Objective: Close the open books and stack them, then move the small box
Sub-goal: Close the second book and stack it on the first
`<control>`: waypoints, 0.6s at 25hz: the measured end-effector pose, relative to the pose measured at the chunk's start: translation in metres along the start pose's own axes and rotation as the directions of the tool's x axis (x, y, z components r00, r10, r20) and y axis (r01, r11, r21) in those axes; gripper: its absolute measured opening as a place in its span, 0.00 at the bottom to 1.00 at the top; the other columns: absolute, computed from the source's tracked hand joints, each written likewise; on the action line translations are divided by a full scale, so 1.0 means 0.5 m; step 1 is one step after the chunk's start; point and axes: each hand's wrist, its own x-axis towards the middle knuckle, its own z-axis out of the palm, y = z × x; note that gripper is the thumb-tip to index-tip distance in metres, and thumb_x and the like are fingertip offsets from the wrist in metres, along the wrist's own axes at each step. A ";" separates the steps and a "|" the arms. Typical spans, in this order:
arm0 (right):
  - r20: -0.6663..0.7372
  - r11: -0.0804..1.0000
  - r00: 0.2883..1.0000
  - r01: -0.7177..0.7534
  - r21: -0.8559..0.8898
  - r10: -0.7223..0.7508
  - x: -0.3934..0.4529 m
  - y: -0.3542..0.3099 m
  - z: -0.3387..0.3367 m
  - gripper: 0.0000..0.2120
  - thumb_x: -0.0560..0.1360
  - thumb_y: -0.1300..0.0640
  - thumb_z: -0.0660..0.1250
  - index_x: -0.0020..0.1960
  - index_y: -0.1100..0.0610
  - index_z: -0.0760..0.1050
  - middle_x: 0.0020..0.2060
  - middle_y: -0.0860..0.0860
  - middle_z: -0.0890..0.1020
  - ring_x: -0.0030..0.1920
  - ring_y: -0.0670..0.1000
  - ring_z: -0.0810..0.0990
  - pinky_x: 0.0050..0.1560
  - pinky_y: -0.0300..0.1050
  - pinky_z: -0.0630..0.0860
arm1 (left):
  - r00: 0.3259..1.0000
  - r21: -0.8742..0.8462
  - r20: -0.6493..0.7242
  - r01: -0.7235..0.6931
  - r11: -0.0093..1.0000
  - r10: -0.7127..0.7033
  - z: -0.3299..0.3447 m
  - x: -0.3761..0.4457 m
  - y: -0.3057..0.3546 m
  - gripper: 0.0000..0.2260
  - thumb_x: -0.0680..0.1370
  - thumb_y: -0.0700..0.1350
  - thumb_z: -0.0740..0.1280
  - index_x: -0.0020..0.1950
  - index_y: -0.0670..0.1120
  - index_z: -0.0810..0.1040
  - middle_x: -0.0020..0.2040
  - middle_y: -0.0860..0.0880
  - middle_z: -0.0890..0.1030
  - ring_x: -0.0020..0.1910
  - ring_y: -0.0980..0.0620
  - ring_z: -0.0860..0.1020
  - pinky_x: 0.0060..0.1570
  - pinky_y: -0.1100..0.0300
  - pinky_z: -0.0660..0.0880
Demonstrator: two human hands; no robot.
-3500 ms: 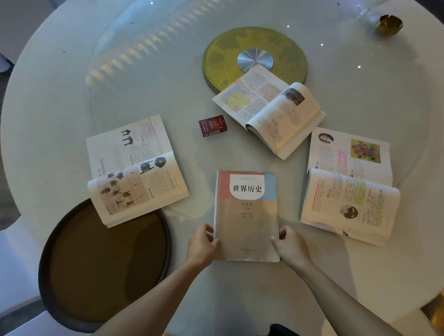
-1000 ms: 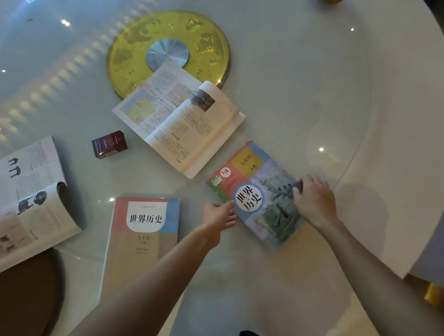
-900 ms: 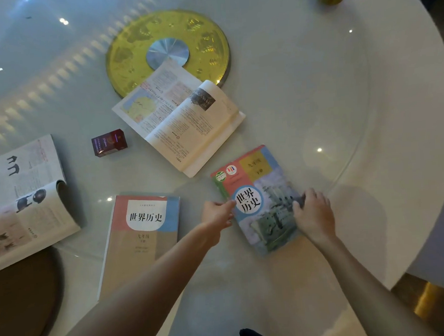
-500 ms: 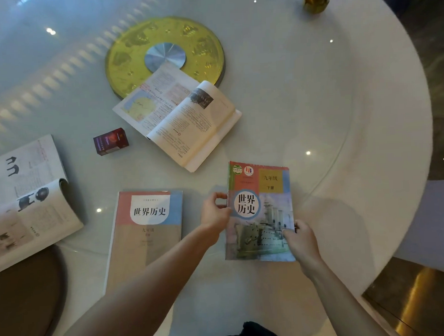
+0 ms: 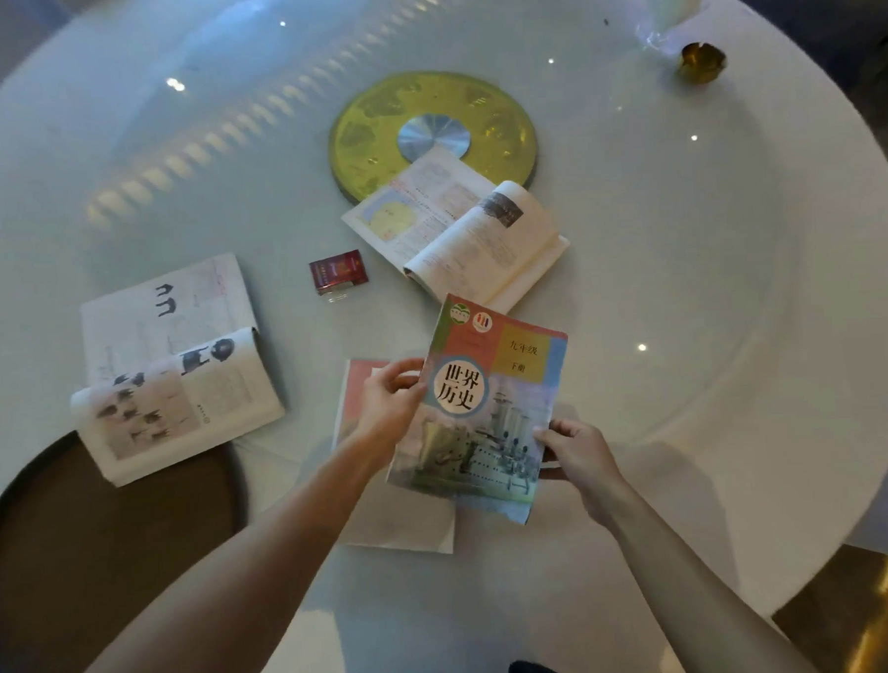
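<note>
I hold a closed book with a ship on its colourful cover (image 5: 492, 411) in both hands. My left hand (image 5: 391, 401) grips its left edge and my right hand (image 5: 574, 450) grips its lower right corner. The book hangs tilted over a closed pink-and-beige book (image 5: 390, 524) that lies flat on the table and is mostly hidden. An open book with animal pictures (image 5: 171, 371) lies to the left. A second open book (image 5: 462, 232) lies further back, partly on a yellow disc. The small dark red box (image 5: 338, 272) stands between the two open books.
The round white table (image 5: 737, 269) carries a glass turntable with a yellow disc (image 5: 369, 129) at its centre. A dark round tray (image 5: 83, 561) sits at the near left, under the left book's edge. A small gold dish (image 5: 703, 63) stands far right.
The ship-cover book was closed and slid on the table at the right; both hands have lifted it and carried it left, over the pink-and-beige book.
</note>
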 end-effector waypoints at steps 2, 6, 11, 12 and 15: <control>0.024 0.999 1.000 0.009 -0.045 -0.008 -0.003 0.005 0.063 0.14 0.82 0.59 0.66 0.52 0.72 0.79 0.47 0.67 0.87 0.39 0.57 0.86 0.46 0.60 0.85 | 0.999 -0.043 -0.028 0.020 0.999 -0.021 -0.060 -0.017 -0.016 0.10 0.80 0.36 0.68 0.59 0.47 0.81 0.52 0.43 0.86 0.49 0.45 0.84 0.32 0.66 0.79; 0.041 0.986 0.999 0.042 -0.160 -0.036 -0.014 0.001 0.160 0.07 0.81 0.62 0.67 0.46 0.63 0.80 0.41 0.59 0.84 0.35 0.53 0.83 0.34 0.49 0.81 | 0.988 -0.105 -0.106 0.097 0.990 -0.108 -0.145 -0.025 -0.077 0.14 0.79 0.33 0.68 0.64 0.41 0.81 0.56 0.41 0.85 0.56 0.43 0.84 0.58 0.49 0.81; 0.011 0.930 0.999 0.039 -0.364 -0.038 -0.012 0.029 0.229 0.07 0.79 0.57 0.67 0.44 0.60 0.76 0.43 0.60 0.85 0.41 0.59 0.85 0.40 0.58 0.84 | 0.984 0.123 -0.167 0.084 0.989 -0.063 -0.200 -0.021 -0.135 0.17 0.79 0.35 0.68 0.67 0.46 0.81 0.56 0.46 0.87 0.51 0.49 0.84 0.51 0.51 0.83; -0.017 0.909 0.999 0.037 -0.415 -0.049 -0.012 0.033 0.237 0.06 0.78 0.56 0.68 0.44 0.58 0.75 0.42 0.57 0.84 0.42 0.59 0.85 0.44 0.60 0.84 | 0.988 0.228 -0.151 0.055 0.972 -0.020 -0.206 -0.020 -0.139 0.17 0.80 0.37 0.68 0.67 0.48 0.81 0.56 0.48 0.87 0.49 0.50 0.84 0.48 0.52 0.83; -0.062 0.849 0.994 0.042 -0.526 -0.088 -0.019 0.035 0.249 0.06 0.76 0.55 0.68 0.44 0.56 0.73 0.40 0.50 0.82 0.40 0.54 0.82 0.44 0.55 0.80 | 0.995 0.507 -0.052 -0.049 0.860 0.087 -0.218 -0.007 -0.152 0.18 0.80 0.42 0.68 0.70 0.49 0.78 0.58 0.47 0.83 0.49 0.50 0.83 0.44 0.54 0.84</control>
